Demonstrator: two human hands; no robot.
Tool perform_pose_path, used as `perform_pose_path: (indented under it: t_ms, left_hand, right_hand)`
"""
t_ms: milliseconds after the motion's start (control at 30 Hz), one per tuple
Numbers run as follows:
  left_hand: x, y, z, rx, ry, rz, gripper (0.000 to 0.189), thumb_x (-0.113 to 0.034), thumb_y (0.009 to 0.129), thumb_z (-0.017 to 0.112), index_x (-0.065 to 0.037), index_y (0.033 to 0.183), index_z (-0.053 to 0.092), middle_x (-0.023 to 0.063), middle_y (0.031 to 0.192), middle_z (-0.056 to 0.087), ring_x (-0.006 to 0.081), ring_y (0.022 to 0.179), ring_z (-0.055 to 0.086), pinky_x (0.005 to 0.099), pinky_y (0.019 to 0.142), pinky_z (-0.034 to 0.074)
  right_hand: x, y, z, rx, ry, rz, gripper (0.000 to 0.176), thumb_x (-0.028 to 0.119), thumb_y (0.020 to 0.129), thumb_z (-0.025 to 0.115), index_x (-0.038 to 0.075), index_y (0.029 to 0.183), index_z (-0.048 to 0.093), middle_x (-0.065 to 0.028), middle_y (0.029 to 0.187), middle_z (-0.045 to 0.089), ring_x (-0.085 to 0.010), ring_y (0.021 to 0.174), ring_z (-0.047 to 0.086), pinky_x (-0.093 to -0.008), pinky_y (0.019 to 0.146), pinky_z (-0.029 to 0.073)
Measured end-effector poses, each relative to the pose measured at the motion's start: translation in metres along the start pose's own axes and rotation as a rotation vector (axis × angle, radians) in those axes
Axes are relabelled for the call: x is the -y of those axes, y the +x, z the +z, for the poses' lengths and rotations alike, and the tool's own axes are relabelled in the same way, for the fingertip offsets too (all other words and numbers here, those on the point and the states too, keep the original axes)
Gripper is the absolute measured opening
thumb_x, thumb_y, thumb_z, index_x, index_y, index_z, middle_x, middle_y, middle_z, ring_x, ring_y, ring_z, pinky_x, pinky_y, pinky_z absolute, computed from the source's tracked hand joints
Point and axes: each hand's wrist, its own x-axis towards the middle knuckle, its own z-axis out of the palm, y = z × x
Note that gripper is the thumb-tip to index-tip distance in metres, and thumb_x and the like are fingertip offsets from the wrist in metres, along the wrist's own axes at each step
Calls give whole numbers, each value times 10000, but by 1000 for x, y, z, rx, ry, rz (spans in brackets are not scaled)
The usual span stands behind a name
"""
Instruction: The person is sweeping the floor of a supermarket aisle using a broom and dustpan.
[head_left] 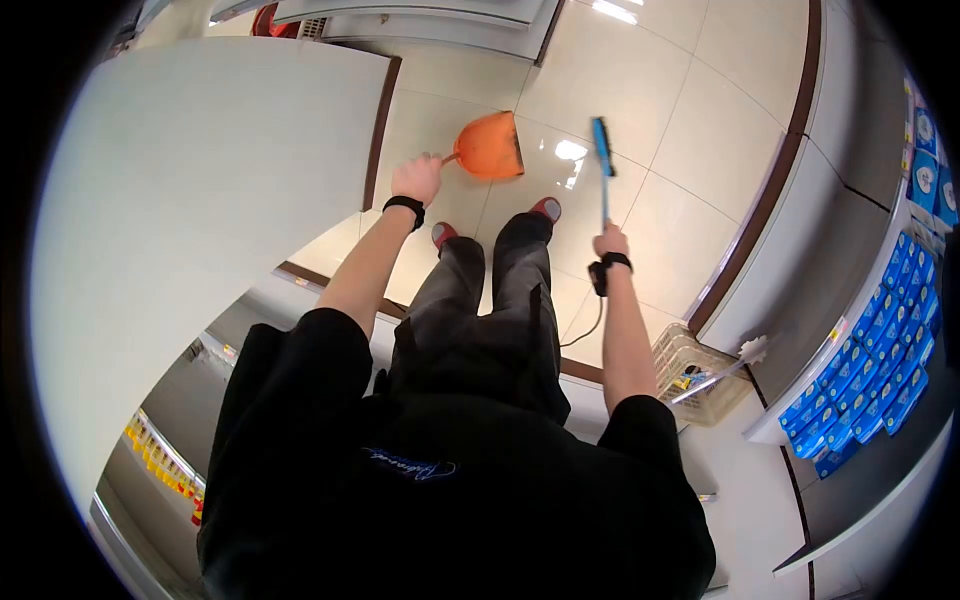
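Observation:
My left hand [417, 180] is closed around the handle of an orange dustpan [489, 146], whose dark-edged mouth faces right toward the brush. In my right hand [611, 241] is the blue handle of a broom [602, 147] with dark bristles, its head pointing away from me over the tiles. A gap of floor lies between the dustpan and the broom head. Black bands circle both wrists, and a cable hangs from the right one. My feet in red shoes [546, 208] stand just behind the dustpan.
Glossy cream floor tiles [700, 130] stretch ahead. A white panel [220, 130] with a brown edge stands at the left. On the right, shelving holds rows of blue packages [865, 365]. A beige plastic basket [715, 390] sits near my right forearm.

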Motion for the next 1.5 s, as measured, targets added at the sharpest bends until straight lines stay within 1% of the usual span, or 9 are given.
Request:
perform_pose_path:
  t_ms: [167,333,500,567,767,967,1033,1200,1500]
  left_hand:
    - [2,-3,0,14,1,7,148,-171,785,578,-81,903,591,117,859,628,318,738,648,428,637,537]
    - [4,-4,6,-21,-16,-7,155,-176,786,578,-80,908,592,115,875,630,317,757,650,428,650,537]
    - [0,-6,7,-24,-39,-33,149,-166,791,570,-84,912,595,114,882,633,311,751,652,418,648,537]
    - [1,-3,14,-32,-28,-38,146,-167,794,567,-92,916,597,112,879,633,305,745,653,413,643,536]
    - [3,-4,15,-33,-10,-32,161,-185,843,515,-118,952,613,103,877,638,281,734,660,403,630,536]
    - [3,-7,11,-21,40,-19,166,-193,867,492,-119,951,614,106,886,641,277,737,659,400,633,535]
    - [3,-5,10,-15,27,-24,163,-190,861,497,-114,947,613,108,888,640,282,743,657,407,635,533]
    - [6,-7,10,-14,6,0,156,-179,842,506,-107,927,614,113,893,640,310,773,651,430,656,531]
    - [4,-10,1,13,-41,-13,139,-138,801,544,-83,915,602,126,917,637,327,780,652,435,667,538]
  right_hand:
    - [84,-31,38,155,-38,-135,388,104,791,503,41,1174,520,-227,1050,621,-389,974,601,-457,858,485]
    - [75,-49,19,409,230,-260,534,117,762,542,116,1294,501,-210,1066,623,-360,957,615,-434,835,493]
    - [37,-71,0,354,304,-194,571,135,755,562,148,1321,489,-185,934,661,-242,625,630,-349,561,491]
    - [19,-78,-12,308,336,-114,581,140,761,549,159,1336,471,-199,914,660,-253,628,635,-358,554,504]
    - [-26,-53,-44,83,303,95,565,121,745,525,92,1308,491,-233,965,650,-318,750,665,-400,676,534]
    - [-17,0,-32,50,24,-91,487,106,761,491,76,1246,531,-228,1081,616,-369,984,605,-440,870,482]
    - [9,6,-2,19,-29,-169,436,108,741,510,50,1170,567,-243,1043,621,-383,999,593,-455,881,470]
    - [81,-17,18,264,-25,-246,469,120,758,520,140,1225,545,-222,1097,606,-365,1032,582,-434,891,469]
    - [-1,-51,36,228,96,-270,565,113,731,531,177,1292,503,-218,1067,620,-367,995,594,-419,873,470]
